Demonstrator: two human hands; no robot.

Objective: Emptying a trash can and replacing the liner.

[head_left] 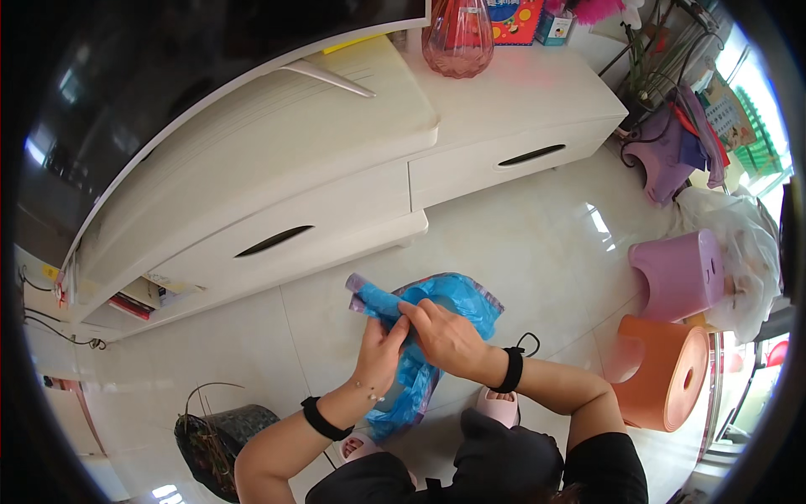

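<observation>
Both hands meet at a roll of blue plastic bags with purplish ends, held above the floor. My left hand grips the roll from below, thumb against it. My right hand pinches the roll's near end with thumb and fingers; the exact fingertip contact is partly hidden. Beneath the hands, a spread blue plastic bag with a purplish edge hangs around what seems to be a bin or tub, mostly covered. Its lower folds reach down between the pink slippers.
A white TV cabinet runs ahead, carrying a television and a pink glass vase. At right stand a purple plastic stool and an orange stool. A dark container with dry stalks sits at lower left.
</observation>
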